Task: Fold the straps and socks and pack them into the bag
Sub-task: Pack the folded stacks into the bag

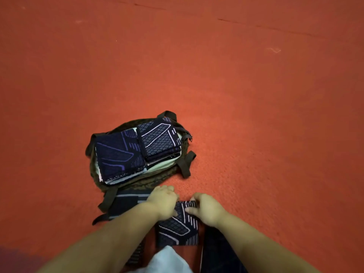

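A dark olive bag (157, 177) lies open on the red floor. Inside it sit two stacks of folded navy patterned pieces, one on the left (116, 152) and one on the right (159, 137). Close to me lies a folded navy piece with white lines (177, 227). My left hand (163, 201) and my right hand (206, 209) both hold its far edge, fingers curled over the cloth. Another dark patterned piece (128, 203) lies under my left forearm, partly hidden.
Red carpet (236, 95) spreads all around. The bag's dark straps (186, 164) splay out at its corners, one with a metal buckle (190, 137). White cloth (169, 259) and dark checked fabric (218, 253) lie at the bottom edge near me.
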